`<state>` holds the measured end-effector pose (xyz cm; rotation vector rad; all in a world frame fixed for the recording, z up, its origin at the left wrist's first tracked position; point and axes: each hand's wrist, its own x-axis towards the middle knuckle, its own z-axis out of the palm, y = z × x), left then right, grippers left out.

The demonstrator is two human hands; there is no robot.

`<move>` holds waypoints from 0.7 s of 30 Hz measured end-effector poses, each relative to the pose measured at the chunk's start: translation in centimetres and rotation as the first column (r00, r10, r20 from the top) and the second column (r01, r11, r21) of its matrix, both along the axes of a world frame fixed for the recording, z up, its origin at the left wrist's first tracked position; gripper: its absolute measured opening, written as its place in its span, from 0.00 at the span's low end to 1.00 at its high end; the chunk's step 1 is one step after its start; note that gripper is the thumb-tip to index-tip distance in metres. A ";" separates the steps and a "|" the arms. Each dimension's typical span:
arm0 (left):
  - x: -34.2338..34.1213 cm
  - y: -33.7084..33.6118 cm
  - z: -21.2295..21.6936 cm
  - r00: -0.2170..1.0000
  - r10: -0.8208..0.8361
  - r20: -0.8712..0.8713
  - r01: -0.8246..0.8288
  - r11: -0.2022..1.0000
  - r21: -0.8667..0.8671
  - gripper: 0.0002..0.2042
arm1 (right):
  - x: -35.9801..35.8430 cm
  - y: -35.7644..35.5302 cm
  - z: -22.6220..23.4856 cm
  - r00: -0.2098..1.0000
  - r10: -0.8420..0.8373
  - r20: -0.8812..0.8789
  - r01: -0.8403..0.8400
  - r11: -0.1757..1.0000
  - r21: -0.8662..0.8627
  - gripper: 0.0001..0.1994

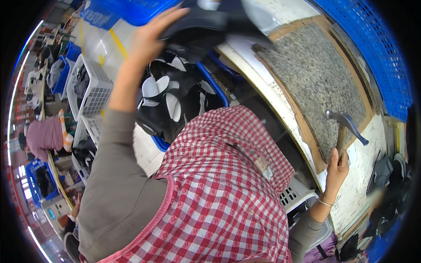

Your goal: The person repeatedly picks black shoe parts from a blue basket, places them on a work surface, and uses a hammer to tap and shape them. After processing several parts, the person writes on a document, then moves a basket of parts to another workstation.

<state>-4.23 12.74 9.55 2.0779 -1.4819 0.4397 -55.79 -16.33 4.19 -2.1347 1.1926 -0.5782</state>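
Right hand (338,168) clamping fingers round hammer (342,125), pointing outward over slab (313,74); left hand (151,38) touching black piece (204,24) leftward, fingers' grip unclear.

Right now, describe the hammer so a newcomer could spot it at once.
Find the speckled grey slab on the white worktable at the picture's right. Over the slab's lower part, the person's right hand grips the hammer. Its curved, shiny metal head on a wooden handle sets it apart from the slab's flat, rough surface.

Pale floor (105,41) with yellow stripes (118,43) to your left, white strip lights (39,245) farther out, scuffed white worktop (358,188) at your right
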 end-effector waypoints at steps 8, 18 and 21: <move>-0.3 25.5 -16.0 0.673 0.708 0.212 -0.728 0.685 0.026 0.37 | 5.4 -2.4 0.0 0.995 -0.092 0.023 0.087 0.982 0.169 0.15; 9.1 14.7 -22.6 0.815 0.362 -0.452 0.281 0.436 0.855 0.25 | 9.5 -3.7 -1.8 0.931 -0.155 -0.331 0.032 0.937 -0.348 0.15; 12.7 6.7 -14.9 0.819 0.128 -0.559 0.025 0.966 0.258 0.13 | 9.8 -4.5 -2.3 0.931 -0.141 -0.337 -0.015 0.907 -0.420 0.14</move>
